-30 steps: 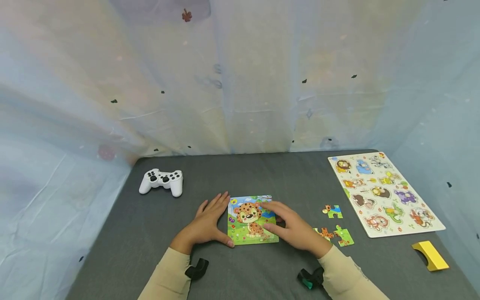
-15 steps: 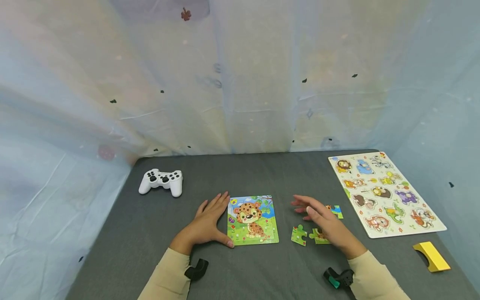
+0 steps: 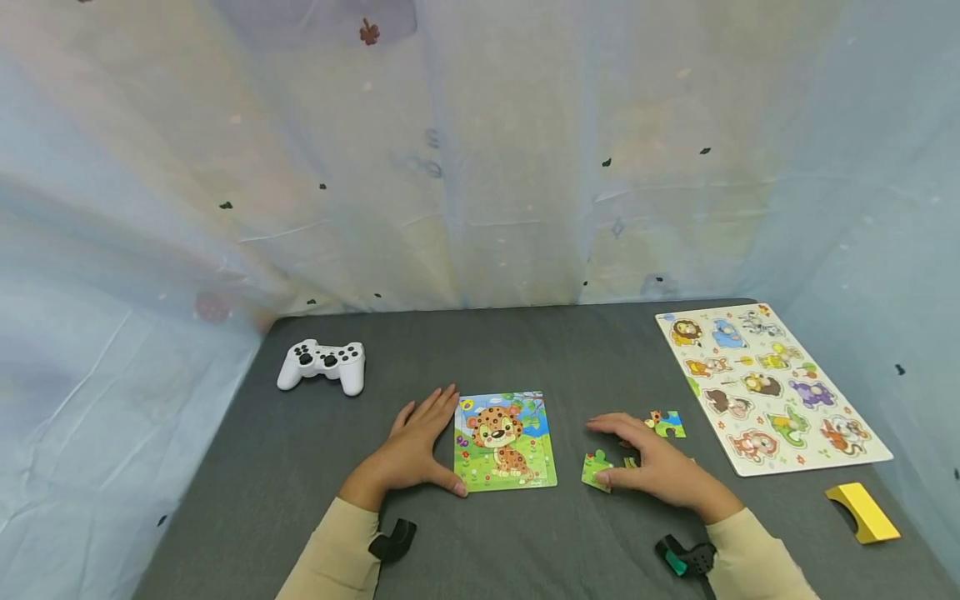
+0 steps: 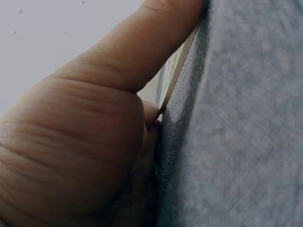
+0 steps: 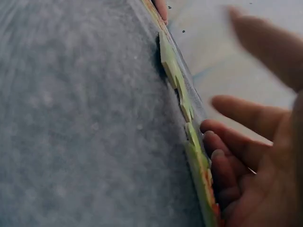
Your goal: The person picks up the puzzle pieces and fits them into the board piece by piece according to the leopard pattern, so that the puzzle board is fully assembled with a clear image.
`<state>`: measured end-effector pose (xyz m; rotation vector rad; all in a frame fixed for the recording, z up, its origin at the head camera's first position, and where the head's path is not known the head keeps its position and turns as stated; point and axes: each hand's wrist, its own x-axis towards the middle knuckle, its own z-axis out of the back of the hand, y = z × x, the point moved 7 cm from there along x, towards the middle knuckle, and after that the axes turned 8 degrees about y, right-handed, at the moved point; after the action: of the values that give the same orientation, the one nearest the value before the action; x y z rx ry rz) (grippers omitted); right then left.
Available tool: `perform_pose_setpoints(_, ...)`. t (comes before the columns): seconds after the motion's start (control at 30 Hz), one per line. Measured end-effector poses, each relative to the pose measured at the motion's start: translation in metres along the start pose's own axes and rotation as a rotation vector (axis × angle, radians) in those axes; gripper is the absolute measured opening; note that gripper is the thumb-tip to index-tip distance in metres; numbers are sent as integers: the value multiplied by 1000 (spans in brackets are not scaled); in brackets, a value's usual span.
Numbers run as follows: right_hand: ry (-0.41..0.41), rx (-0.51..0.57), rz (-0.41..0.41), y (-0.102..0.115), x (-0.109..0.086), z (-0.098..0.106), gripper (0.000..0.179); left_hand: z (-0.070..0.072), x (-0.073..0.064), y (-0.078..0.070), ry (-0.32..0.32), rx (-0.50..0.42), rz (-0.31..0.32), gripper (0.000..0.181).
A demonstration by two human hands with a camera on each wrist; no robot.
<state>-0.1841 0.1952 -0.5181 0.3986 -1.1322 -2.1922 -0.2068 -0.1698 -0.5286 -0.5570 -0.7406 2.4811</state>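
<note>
A square leopard jigsaw puzzle [image 3: 504,437] lies on the grey cloth. My left hand [image 3: 407,446] rests flat beside it, thumb and fingertips at its left edge; in the left wrist view the thumb crosses in front of the puzzle's edge [image 4: 171,78]. To the right, my right hand [image 3: 663,471] is low over loose jigsaw pieces, thumb and fingers spread apart. Its thumb overlaps a green jigsaw piece [image 3: 594,467] in the head view. Another piece is mostly hidden beneath the hand. Just beyond the knuckles lies a blue-and-green piece [image 3: 667,423].
A white game controller [image 3: 322,365] lies at the back left. On the right is a large animal puzzle board [image 3: 772,392], with a yellow arched block [image 3: 862,512] in front of it. A patterned curtain [image 3: 510,167] hangs behind the table.
My right hand has drawn back from the leopard puzzle to the right, then come down over the loose pieces. A green piece now lies left of the others. The left hand stays put.
</note>
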Motion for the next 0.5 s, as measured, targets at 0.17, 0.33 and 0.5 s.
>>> perform_pose_setpoints(0.17, 39, -158, -27, 10, 1, -6, 45, 1, 0, -1, -7, -8, -4, 151)
perform_pose_setpoints(0.33, 18, -189, -29, 17, 1, -8, 31, 1, 1, -2, -11, -10, -20, 150)
perform_pose_setpoints(0.5, -62, -201, 10, 28, 4, -8, 32, 0, 1, 0, -12, -3, -20, 150)
